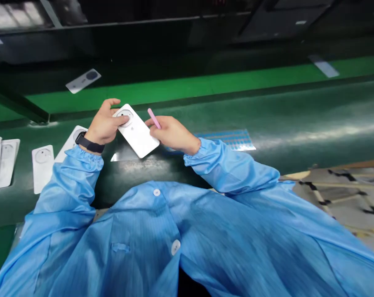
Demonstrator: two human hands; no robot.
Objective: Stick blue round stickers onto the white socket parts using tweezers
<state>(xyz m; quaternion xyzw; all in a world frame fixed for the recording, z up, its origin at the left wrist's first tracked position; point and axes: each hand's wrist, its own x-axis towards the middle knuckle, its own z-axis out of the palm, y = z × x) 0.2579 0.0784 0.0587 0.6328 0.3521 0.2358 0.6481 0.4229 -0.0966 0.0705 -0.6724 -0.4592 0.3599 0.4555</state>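
A white rectangular plastic panel (pixel 137 134) with a round recess (pixel 125 117) near one end is held at a slant over the counter (pixel 285 128) by the left hand (pixel 103 126). That hand's grip is closed on the panel's upper end, with the thumb on the recess. Just beside the panel, the right hand (pixel 173 133) has a narrow grip on a slim pink stick (pixel 154 118), its fingertips (pixel 149 123) near or on the panel's edge.

Left of the panel, several more white rectangular panels (pixel 43 168) lie on the dark green counter. Right of it lies a flat blue printed sheet (pixel 226 139). Beyond it, a white panel with a dark circle (pixel 83 81) lies on a bright green strip (pixel 174 90).
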